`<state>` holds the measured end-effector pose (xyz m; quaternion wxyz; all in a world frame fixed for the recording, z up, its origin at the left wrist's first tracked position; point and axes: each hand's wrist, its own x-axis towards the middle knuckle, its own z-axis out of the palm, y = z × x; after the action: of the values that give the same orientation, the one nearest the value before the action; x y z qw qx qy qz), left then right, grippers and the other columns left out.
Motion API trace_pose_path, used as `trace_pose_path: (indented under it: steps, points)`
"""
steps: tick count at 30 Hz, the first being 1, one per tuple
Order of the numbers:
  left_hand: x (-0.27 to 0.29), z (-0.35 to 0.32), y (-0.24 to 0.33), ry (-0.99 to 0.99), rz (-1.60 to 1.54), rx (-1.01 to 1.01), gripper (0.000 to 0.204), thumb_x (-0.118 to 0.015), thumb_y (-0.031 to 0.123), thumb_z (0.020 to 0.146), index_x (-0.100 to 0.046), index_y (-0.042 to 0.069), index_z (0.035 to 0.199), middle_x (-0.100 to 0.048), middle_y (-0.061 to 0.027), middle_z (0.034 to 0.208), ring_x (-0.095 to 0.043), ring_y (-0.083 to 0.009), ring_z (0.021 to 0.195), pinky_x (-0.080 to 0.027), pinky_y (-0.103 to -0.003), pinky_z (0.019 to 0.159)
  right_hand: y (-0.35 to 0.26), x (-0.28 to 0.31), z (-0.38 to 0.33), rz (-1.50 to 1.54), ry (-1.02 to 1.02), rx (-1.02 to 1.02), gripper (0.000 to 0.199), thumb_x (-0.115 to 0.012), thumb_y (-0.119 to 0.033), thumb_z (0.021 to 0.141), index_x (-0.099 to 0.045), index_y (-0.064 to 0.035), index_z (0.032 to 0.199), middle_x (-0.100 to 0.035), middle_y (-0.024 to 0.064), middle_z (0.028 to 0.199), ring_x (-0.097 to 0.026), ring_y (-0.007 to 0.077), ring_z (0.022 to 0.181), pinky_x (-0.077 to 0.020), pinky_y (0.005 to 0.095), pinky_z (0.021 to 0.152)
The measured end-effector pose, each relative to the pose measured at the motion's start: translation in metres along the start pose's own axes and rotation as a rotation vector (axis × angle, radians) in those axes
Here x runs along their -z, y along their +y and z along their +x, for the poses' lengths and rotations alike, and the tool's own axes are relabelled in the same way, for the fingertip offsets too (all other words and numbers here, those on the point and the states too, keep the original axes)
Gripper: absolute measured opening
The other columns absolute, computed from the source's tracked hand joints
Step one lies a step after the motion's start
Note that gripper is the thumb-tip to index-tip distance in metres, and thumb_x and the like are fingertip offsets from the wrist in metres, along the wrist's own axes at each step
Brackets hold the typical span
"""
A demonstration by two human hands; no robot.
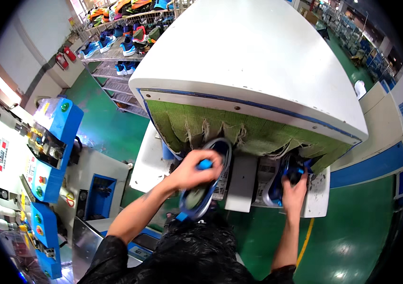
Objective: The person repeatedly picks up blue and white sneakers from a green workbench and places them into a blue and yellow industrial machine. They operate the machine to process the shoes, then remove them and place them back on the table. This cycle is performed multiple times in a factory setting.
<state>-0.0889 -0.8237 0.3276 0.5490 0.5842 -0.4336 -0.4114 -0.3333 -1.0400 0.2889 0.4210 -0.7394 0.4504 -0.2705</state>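
My left hand is closed over a dark blue shoe with a pale sole edge. A bright blue piece sticks out between its fingers; which part of the shoe that is, I cannot tell. The shoe's far end reaches the frayed green curtain of a white machine. On the right, my right hand grips the near end of a second dark blue shoe, which lies at the machine's right opening under the curtain. My fingertips there are partly hidden.
A white divider plate stands between the two openings. Blue control boxes with buttons are at the left. Behind them, a metal rack carries many colourful shoes. The green floor bears a yellow line at the right.
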Motion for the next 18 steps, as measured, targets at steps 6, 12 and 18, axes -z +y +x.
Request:
trace_pose_path:
  steps: [6,12,18]
  points:
    - [-0.04,-0.032,0.022,0.569,0.368,-0.284,0.041,-0.063,0.011,0.083,-0.055,-0.002,0.12,-0.058,-0.0181,0.12,-0.056,-0.0291,0.114,-0.042,-0.038,0.101,-0.044,-0.044,-0.036,0.385,0.417,0.446,0.04,-0.056,-0.005,0.09,-0.048,0.0077,0.126,-0.055,0.0179,0.126,-0.054,0.0272,0.116,-0.0437,0.0361,0.095]
    - [-0.075,-0.22,-0.027,0.828,0.328,-0.303,0.034,-0.068,0.01,0.078,-0.062,0.005,0.111,-0.065,-0.0161,0.099,-0.059,-0.0375,0.081,-0.049,-0.041,0.069,-0.15,-0.183,-0.179,0.867,-0.856,1.313,0.022,-0.056,0.0,0.083,-0.056,0.0039,0.106,-0.065,0.0151,0.097,-0.064,0.0214,0.086,-0.0524,0.0338,0.078]
    - [-0.18,-0.481,-0.109,1.559,0.68,0.68,0.038,-0.059,0.021,0.084,-0.058,0.002,0.117,-0.064,-0.018,0.1,-0.063,-0.0358,0.094,-0.05,-0.047,0.083,-0.16,-0.25,-0.375,-0.092,-1.689,1.335,0.021,-0.061,-0.011,0.09,-0.065,-0.0009,0.109,-0.069,0.0138,0.096,-0.066,0.021,0.088,-0.0513,0.0316,0.078]
